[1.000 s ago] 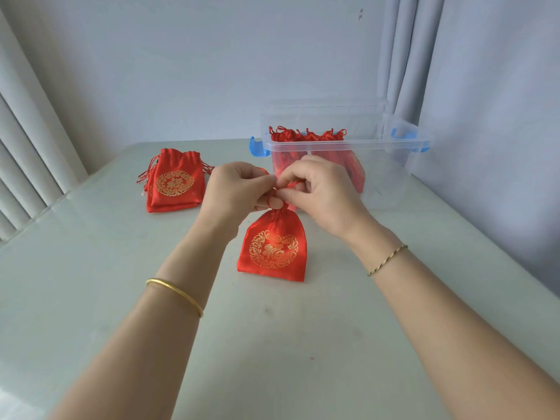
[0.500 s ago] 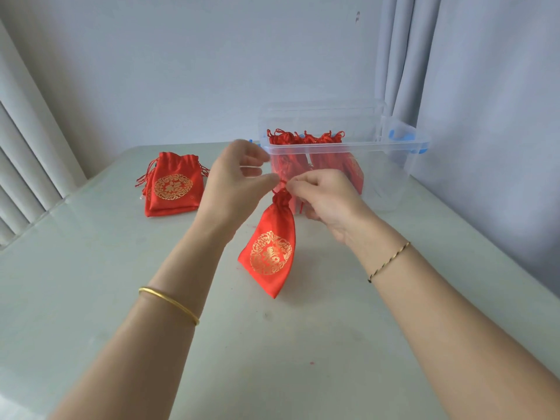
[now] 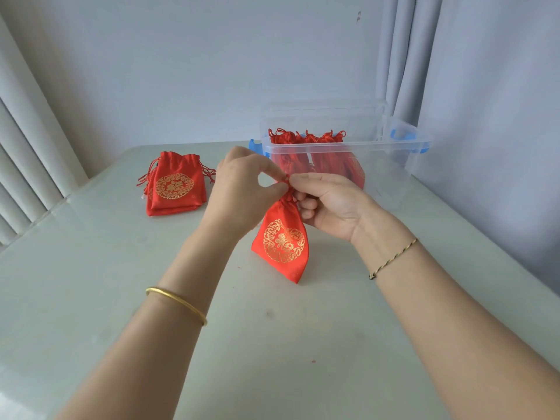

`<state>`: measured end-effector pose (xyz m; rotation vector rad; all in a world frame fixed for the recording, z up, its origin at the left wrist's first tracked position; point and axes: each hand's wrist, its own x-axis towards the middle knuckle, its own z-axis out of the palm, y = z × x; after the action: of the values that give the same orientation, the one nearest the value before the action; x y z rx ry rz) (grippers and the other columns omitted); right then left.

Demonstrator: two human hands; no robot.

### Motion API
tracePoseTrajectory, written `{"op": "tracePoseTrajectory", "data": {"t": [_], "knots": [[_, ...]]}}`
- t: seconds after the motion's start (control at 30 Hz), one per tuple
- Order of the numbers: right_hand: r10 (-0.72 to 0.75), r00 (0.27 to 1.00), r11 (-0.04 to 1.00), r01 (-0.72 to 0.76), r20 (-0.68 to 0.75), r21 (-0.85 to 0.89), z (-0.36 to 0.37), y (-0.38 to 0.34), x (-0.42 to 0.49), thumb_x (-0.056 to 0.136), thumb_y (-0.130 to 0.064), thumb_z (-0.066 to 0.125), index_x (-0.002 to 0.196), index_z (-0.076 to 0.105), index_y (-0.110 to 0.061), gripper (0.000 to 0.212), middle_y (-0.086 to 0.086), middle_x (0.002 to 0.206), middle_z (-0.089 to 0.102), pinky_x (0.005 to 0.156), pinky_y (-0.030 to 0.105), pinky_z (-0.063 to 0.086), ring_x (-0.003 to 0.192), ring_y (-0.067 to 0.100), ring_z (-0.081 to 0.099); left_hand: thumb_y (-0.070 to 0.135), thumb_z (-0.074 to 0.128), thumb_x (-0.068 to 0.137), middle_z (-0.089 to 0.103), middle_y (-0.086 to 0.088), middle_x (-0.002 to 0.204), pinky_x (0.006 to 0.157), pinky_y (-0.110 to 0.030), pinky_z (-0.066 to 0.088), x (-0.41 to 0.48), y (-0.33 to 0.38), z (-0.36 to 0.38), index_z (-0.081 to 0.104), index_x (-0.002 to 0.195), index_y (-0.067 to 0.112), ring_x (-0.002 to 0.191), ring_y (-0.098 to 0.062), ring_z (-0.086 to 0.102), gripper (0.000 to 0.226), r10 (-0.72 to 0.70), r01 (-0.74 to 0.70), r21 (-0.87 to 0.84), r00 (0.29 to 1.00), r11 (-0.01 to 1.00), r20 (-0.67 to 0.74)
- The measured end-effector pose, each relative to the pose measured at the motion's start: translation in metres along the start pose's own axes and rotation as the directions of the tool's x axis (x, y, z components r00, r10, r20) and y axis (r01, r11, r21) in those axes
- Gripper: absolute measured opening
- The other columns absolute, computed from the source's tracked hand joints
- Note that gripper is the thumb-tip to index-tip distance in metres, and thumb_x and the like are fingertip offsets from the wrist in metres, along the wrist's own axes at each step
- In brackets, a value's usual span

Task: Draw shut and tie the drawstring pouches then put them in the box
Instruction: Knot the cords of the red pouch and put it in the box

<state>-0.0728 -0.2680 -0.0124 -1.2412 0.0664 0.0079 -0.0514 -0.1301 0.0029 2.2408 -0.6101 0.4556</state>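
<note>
A red satin pouch [image 3: 282, 241] with a gold round emblem hangs tilted above the table, its neck gathered tight. My left hand [image 3: 242, 189] pinches the red cord at the neck between thumb and forefinger. From the other side my right hand [image 3: 328, 204] holds the same neck and cord, palm turned toward me. Behind them stands a clear plastic box [image 3: 391, 165] with blue latches, holding several red tied pouches [image 3: 306, 139]. A small stack of red pouches [image 3: 175, 184] with open tops and loose cords lies at the back left of the table.
The pale green table [image 3: 272, 344] reaches to the wall at the back. A clear lid leans behind the box. Grey curtains [image 3: 485, 86] hang on the right, and white vertical blinds [image 3: 27, 147] on the left.
The pouch was lifted off the table and now hangs tilted from its neck. My right hand turned palm up beside the neck, and my left fingers closed on the cord again.
</note>
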Motion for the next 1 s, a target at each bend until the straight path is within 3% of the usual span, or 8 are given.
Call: {"op": "tracePoseTrajectory", "data": {"t": [0.13, 0.33, 0.53, 0.6, 0.67, 0.77, 0.87, 1.0], "knots": [[-0.051, 0.999, 0.995, 0.049, -0.015, -0.083, -0.002, -0.001, -0.001, 0.088, -0.003, 0.056, 0.073, 0.059, -0.007, 0.016, -0.004, 0.045, 0.046, 0.040, 0.015, 0.028, 0.036, 0.003, 0.034, 0.023, 0.067, 0.083, 0.049, 0.004, 0.099, 0.079, -0.021, 0.030, 0.000, -0.002, 0.001, 0.062, 0.080, 0.023, 0.099, -0.015, 0.049, 0.006, 0.009, -0.010, 0.042, 1.000, 0.999, 0.007], [-0.347, 0.923, 0.829, 0.219, -0.166, -0.514, -0.024, -0.010, 0.000, 0.080, -0.003, 0.068, 0.065, 0.063, -0.017, 0.021, -0.002, 0.065, 0.057, 0.046, 0.018, 0.033, 0.040, -0.003, 0.042, 0.011, 0.052, 0.090, 0.063, -0.002, 0.080, 0.064, -0.028, 0.042, 0.003, -0.009, -0.006, 0.056, 0.085, 0.011, 0.077, -0.022, 0.056, 0.006, -0.019, 0.019, 0.001, 1.000, 1.000, -0.014], [-0.352, 0.921, 0.751, 0.171, -0.167, -0.637, -0.033, -0.003, 0.001, 0.079, -0.004, 0.069, 0.068, 0.065, -0.015, 0.016, -0.003, 0.065, 0.058, 0.044, 0.012, 0.035, 0.042, -0.004, 0.047, 0.007, 0.051, 0.090, 0.063, 0.001, 0.073, 0.071, -0.032, 0.049, 0.000, -0.009, 0.000, 0.056, 0.084, 0.010, 0.076, -0.020, 0.062, 0.009, -0.050, 0.051, -0.032, 0.998, 0.998, 0.023], [-0.286, 0.948, 0.739, 0.126, -0.139, -0.662, -0.033, -0.007, -0.005, 0.083, -0.012, 0.067, 0.090, 0.068, -0.012, 0.007, -0.003, 0.074, 0.062, 0.045, 0.016, 0.039, 0.047, -0.002, 0.052, 0.008, 0.052, 0.089, 0.065, 0.003, 0.071, 0.073, -0.035, 0.053, 0.000, -0.010, 0.000, 0.054, 0.078, 0.014, 0.071, -0.015, 0.063, 0.013, -0.080, 0.084, -0.091, 0.995, 0.992, 0.056], [-0.191, 0.977, 0.779, 0.089, -0.099, -0.621, -0.030, -0.012, -0.013, 0.083, -0.023, 0.068, 0.109, 0.062, -0.014, 0.028, -0.003, 0.088, 0.065, 0.050, 0.022, 0.042, 0.060, 0.007, 0.060, 0.009, 0.053, 0.089, 0.067, 0.001, 0.072, 0.071, -0.032, 0.054, 0.000, -0.009, -0.001, 0.053, 0.073, 0.017, 0.067, -0.010, 0.063, 0.018, -0.091, 0.100, -0.164, 0.994, 0.981, 0.062], [-0.194, 0.981, 0.693, 0.153, 0.021, -0.705, -0.013, -0.012, -0.024, 0.080, -0.031, 0.069, 0.101, 0.064, -0.014, 0.027, 0.001, 0.084, 0.069, 0.049, 0.022, 0.042, 0.063, 0.007, 0.062, 0.010, 0.055, 0.089, 0.069, -0.003, 0.075, 0.063, -0.025, 0.053, -0.002, 0.001, -0.002, 0.057, 0.074, 0.017, 0.065, -0.012, 0.064, 0.016, -0.089, 0.107, -0.256, 0.993, 0.961, 0.080], [-0.302, 0.953, 0.580, 0.209, 0.030, -0.788, -0.005, -0.013, -0.027, 0.080, -0.021, 0.069, 0.085, 0.069, -0.007, 0.015, 0.010, 0.075, 0.070, 0.047, 0.024, 0.042, 0.057, 0.012, 0.059, 0.010, 0.057, 0.088, 0.070, -0.007, 0.078, 0.059, -0.020, 0.051, -0.004, 0.011, -0.003, 0.063, 0.082, 0.007, 0.065, -0.012, 0.064, 0.008, -0.060, 0.087, -0.327, 0.994, 0.941, 0.092], [-0.274, 0.962, 0.595, 0.171, 0.002, -0.785, -0.007, -0.041, -0.033, 0.083, -0.006, 0.064, 0.086, 0.068, -0.003, 0.006, 0.010, 0.075, 0.068, 0.040, 0.014, 0.038, 0.049, 0.005, 0.055, 0.008, 0.060, 0.087, 0.068, -0.005, 0.080, 0.054, -0.016, 0.048, 0.003, 0.015, -0.008, 0.062, 0.092, 0.007, 0.061, -0.004, 0.061, 0.005, -0.043, 0.083, -0.414, 0.994, 0.907, 0.104]]}}
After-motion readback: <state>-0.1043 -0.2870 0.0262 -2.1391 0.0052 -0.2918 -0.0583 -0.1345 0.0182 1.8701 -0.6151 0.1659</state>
